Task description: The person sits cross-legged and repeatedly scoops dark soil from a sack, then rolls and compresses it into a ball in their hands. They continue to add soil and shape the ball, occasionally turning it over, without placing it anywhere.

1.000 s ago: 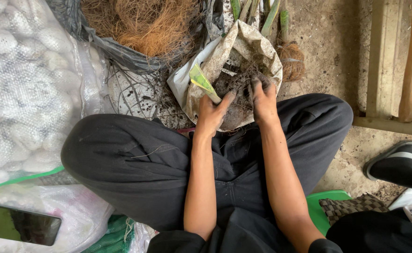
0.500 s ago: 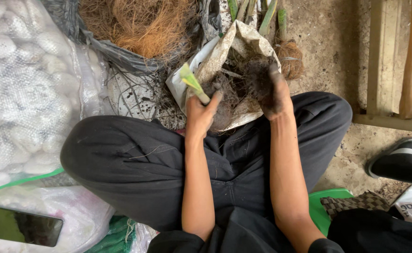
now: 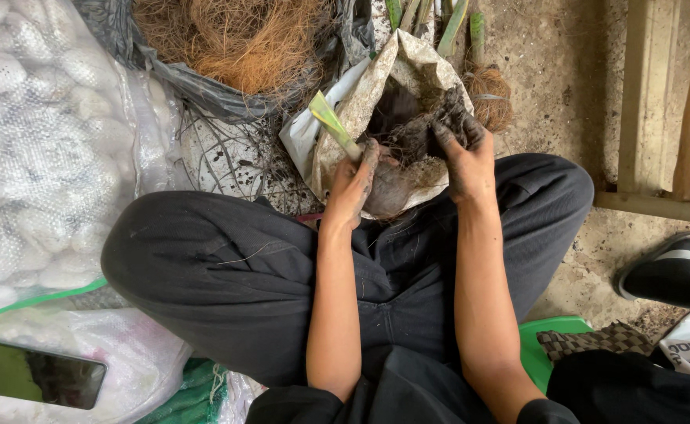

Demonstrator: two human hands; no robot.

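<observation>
At far left a dark phone lies on a white woven sack, and beside it a grey bag of brown coconut fibre stands open. The left hand is closed around the base of a pale green plant cutting, holding it at the mouth of the soiled white sack between the knees. The right hand, fingers curled and dirty, grips a clump of dark soil and roots inside that sack.
</observation>
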